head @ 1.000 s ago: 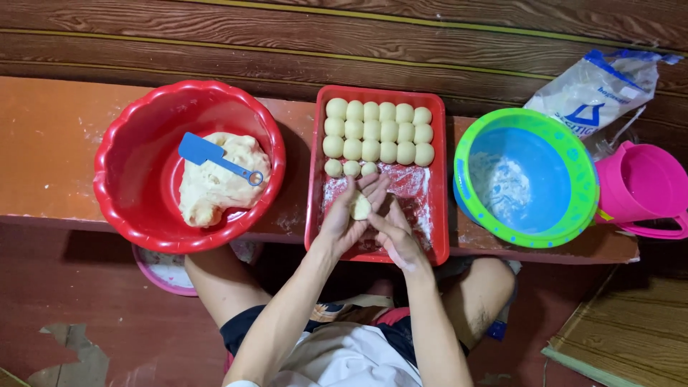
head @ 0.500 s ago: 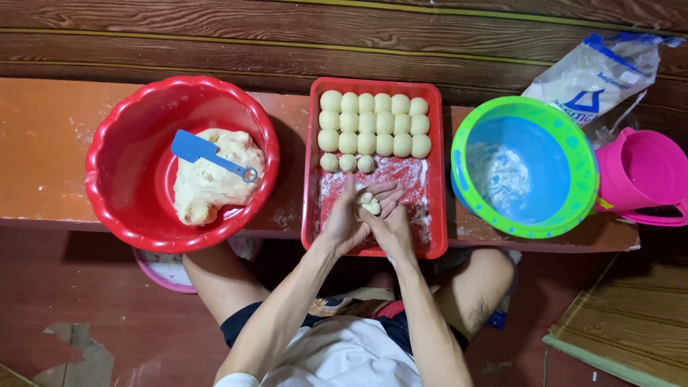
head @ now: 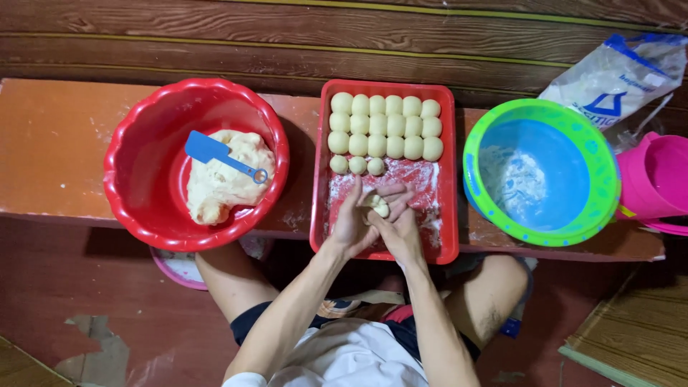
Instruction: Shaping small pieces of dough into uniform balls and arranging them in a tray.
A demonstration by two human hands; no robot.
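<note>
Dough piece (head: 378, 206): small pale lump pressed between both palms over the near half of the tray (head: 448, 179); roundish, no clear long axis; mostly covered by fingers, so its full shape cannot be made out.
Left hand (head: 352, 222): cupped under and beside the lump, fingers spread upward toward the balls; grasping the lump jointly with the other hand.
Right hand (head: 398, 228): laid over the lump from the right, fingers curled across it; closed on it, touching the left hand.
Balls (head: 385, 126): three full rows at the far end of the tray, touching one another; a short fourth row of three at the left, just beyond the fingertips.
Tray: red, rectangular, long axis running away from the person; floured bare floor in the near half and at the right of the short row; near edge overhangs the bench (head: 50, 143).
Basin (head: 143, 165): red, round, left of the tray, nearly touching it; holds the dough mass (head: 222, 183) with a blue scraper (head: 215, 152) on top, handle pointing right and toward the person.
Bowl (head: 539, 172): blue inside, green rim, right of the tray; floury film inside.
Cut off: pink pail (head: 656, 179) and flour bag (head: 620, 72) run out at the right edge; a pink rim under the basin is mostly hidden.
</note>
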